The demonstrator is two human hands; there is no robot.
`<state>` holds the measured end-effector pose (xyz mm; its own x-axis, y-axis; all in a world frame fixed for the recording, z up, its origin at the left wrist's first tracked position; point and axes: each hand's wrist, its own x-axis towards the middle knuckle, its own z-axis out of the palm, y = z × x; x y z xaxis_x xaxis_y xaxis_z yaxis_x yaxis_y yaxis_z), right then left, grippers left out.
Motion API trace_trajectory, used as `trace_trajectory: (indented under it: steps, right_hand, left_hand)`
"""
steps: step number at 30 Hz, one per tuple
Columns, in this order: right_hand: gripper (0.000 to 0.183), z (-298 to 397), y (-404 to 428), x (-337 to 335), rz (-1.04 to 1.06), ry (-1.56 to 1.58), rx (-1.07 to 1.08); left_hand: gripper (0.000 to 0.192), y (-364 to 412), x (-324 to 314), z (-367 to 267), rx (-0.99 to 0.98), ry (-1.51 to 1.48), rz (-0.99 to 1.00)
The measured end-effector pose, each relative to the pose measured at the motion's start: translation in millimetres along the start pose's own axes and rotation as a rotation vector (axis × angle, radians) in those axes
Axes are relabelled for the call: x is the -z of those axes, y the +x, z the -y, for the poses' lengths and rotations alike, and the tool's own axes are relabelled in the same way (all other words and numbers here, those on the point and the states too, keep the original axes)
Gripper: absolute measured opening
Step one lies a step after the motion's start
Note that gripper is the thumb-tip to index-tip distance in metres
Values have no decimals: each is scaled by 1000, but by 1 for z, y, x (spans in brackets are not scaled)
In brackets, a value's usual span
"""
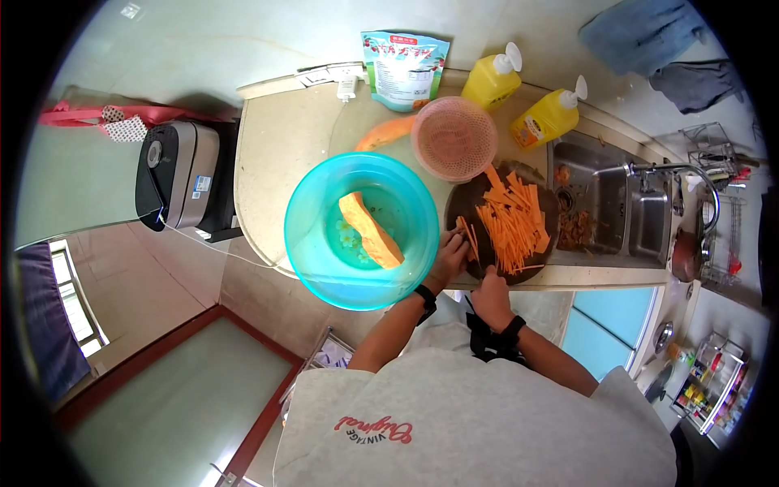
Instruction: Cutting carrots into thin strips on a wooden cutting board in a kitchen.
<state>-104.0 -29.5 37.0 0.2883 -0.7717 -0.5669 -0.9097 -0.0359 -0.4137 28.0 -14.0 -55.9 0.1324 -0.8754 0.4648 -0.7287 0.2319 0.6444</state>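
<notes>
On a round dark cutting board (457, 201) lies a heap of orange vegetable strips (511, 225). My left hand (450, 255) rests at the board's left edge, its fingers pressed on some orange pieces (467, 234). My right hand (492, 298) is closed around a knife at the board's near edge; only a little of the blade (478, 268) shows, beside the left fingers. Left of the board stands a turquoise plastic basin (310, 243) holding a long peeled orange piece (371, 231). Behind the basin lies another peeled orange piece (386, 133).
A pink perforated basket (454, 139) touches the board's far side. Two yellow pump bottles (492, 82) and a stand-up pouch (403, 73) line the wall. A steel double sink (596, 195) with peelings is at right. A rice cooker (182, 176) stands at far left.
</notes>
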Motion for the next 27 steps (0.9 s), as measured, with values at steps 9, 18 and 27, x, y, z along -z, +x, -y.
trace_trajectory:
  steps: [9, 18, 27]
  right_hand:
    - [22, 13, 31, -5, -110, 15, 107]
    - [19, -30, 19, 2, -81, 0, 168]
    - [26, -30, 15, 7, -104, 82, 206]
  left_hand:
    - [28, 6, 2, -6, 6, 46, -30]
    - [21, 10, 2, -16, 47, 140, -127]
    - [26, 3, 8, -10, -16, 83, -72]
